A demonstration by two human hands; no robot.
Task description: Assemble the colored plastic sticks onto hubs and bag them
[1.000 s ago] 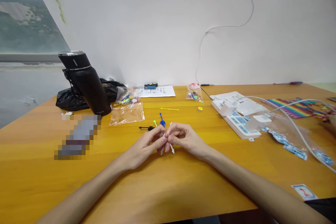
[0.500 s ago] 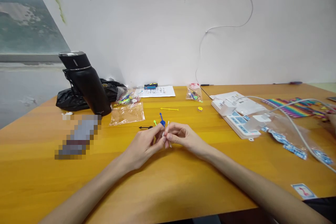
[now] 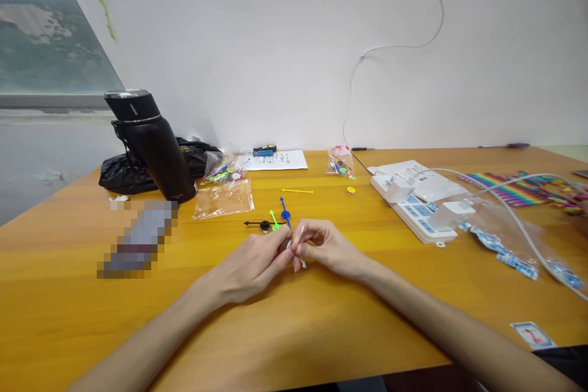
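Note:
My left hand [image 3: 252,264] and my right hand [image 3: 329,249] meet above the table, their fingertips pinched together. Between the right fingers is a slim white arrow pointer [image 3: 304,264], its head angled down. The left fingers pinch a small white round piece [image 3: 289,245] against it, mostly hidden by the fingers. Just beyond the hands lie a blue arrow spinner [image 3: 285,215], a green one [image 3: 275,220] and a black one [image 3: 264,225]. Farther back are a loose yellow arrow [image 3: 297,191] and a yellow round base [image 3: 351,190].
At left stand a black bottle [image 3: 154,147] and a blurred-out flat object [image 3: 138,239]. Clear bags [image 3: 223,199], a screwdriver [image 3: 264,150] and a small parts bag [image 3: 340,163] lie at the back. A power strip [image 3: 420,220] with cables and rainbow-coloured pieces [image 3: 509,188] occupy the right.
Both hands have shifted slightly down and right. The white arrow is tilted more, its top leaning right. More of the black and green spinners shows beyond the left hand.

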